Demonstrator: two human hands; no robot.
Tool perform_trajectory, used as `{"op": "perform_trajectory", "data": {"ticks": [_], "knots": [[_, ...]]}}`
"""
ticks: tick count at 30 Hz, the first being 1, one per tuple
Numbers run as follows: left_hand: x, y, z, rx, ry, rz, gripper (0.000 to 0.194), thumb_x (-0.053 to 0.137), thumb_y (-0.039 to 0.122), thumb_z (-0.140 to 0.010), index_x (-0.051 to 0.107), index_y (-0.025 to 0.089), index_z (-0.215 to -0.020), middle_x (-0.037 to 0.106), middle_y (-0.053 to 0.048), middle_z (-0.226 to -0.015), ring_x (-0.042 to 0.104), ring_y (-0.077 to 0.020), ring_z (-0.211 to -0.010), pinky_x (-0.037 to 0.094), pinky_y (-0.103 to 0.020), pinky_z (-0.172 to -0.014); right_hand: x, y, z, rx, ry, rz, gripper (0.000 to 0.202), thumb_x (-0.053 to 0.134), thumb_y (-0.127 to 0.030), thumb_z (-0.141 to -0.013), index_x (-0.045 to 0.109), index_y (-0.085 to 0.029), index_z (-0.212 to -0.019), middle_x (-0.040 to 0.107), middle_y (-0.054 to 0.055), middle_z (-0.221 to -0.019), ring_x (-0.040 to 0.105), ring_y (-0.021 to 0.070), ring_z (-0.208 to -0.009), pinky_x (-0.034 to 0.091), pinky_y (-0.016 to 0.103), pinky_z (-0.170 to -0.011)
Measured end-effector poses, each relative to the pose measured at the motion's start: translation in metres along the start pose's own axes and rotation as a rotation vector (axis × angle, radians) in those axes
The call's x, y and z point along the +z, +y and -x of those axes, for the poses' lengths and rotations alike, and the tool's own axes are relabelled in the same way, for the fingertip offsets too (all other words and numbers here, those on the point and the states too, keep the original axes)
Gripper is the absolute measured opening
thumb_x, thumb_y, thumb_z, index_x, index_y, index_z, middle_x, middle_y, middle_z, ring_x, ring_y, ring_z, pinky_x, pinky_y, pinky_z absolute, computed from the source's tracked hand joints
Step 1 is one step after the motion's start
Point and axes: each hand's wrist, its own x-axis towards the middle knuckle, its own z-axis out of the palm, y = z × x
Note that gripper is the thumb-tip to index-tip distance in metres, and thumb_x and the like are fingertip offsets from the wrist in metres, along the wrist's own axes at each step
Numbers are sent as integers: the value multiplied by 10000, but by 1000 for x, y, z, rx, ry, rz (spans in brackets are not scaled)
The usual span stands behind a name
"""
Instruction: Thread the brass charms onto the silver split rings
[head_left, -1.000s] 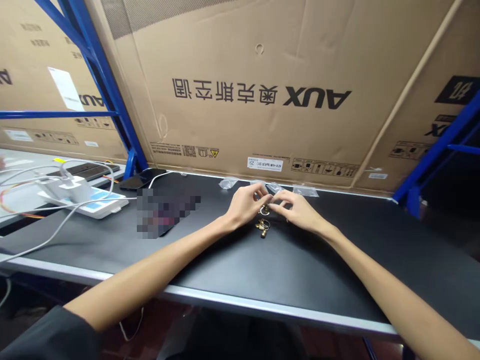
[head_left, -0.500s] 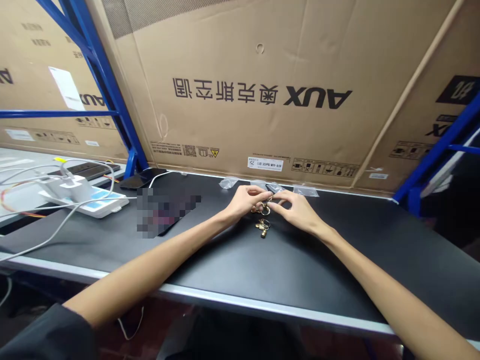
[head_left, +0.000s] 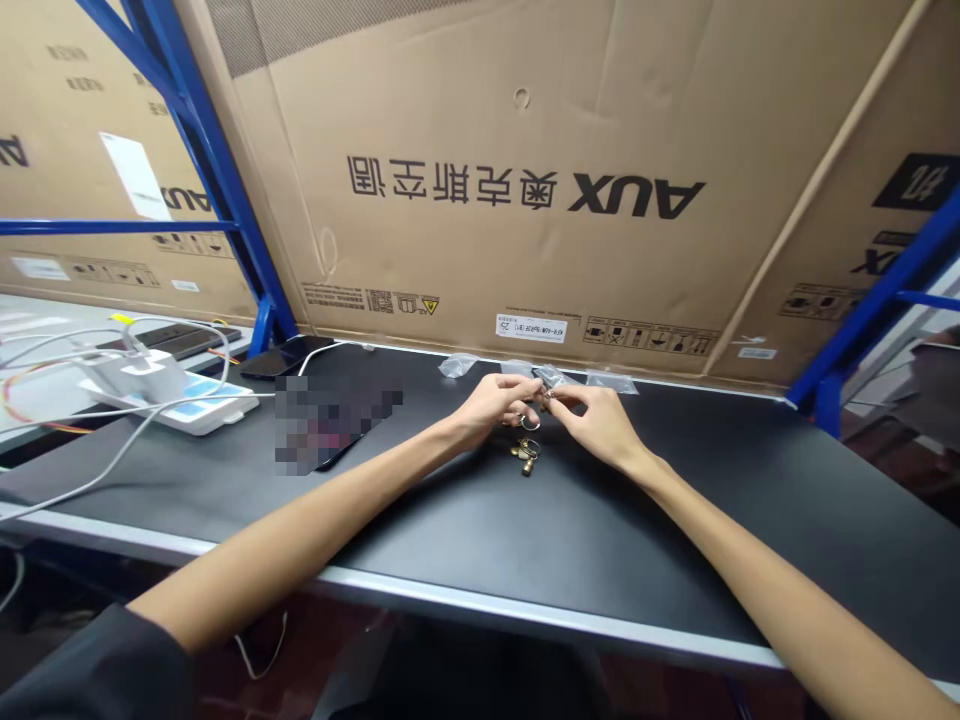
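Note:
My left hand [head_left: 499, 405] and my right hand [head_left: 596, 420] meet over the black table, fingertips pinched together on a small metal keychain [head_left: 547, 396]. Fingers partly hide its shape. Just below my left fingertips a ring [head_left: 530, 424] shows, close to the fingers. Nearer to me, a separate gold-coloured keychain [head_left: 526, 457] with a ring and small pendants lies on the tabletop. Crumpled clear plastic bags [head_left: 457, 365] lie behind the hands along the back edge.
Left of the hands lie a black phone [head_left: 285, 357] and a partly pixelated dark flat object [head_left: 334, 440]. A white power strip [head_left: 202, 405] with cables stands at the left. Large cardboard boxes [head_left: 450, 250] and blue rack posts [head_left: 225, 170] rise behind the table [head_left: 600, 560].
My right fingertips have shifted slightly left and down against the left ones. The held keychain has turned between them, and its ring shows less. The keychain nearer to me has stayed put.

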Motion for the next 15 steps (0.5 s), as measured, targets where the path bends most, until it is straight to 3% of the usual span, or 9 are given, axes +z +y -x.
{"op": "perform_trajectory", "data": {"ticks": [5,15], "knots": [[-1,0,-1,-9,-8,42,335,763,404,-751,694,100,-873,726,-129,-944,666,-116,-627,347,-189,-455,-1,0,0,-7,13,11,236,558,-346,-920,753,-262,-1024,772,26,-979,693,224,-837,521,363,-785],[1,3,0,19,27,-31,264,694,372,-782,657,112,-794,693,-92,-874,699,-135,-612,324,-172,-432,-4,-3,1,-57,17,70,220,546,-348,-923,726,-235,-980,735,30,-910,639,193,-760,496,333,-742]]}}
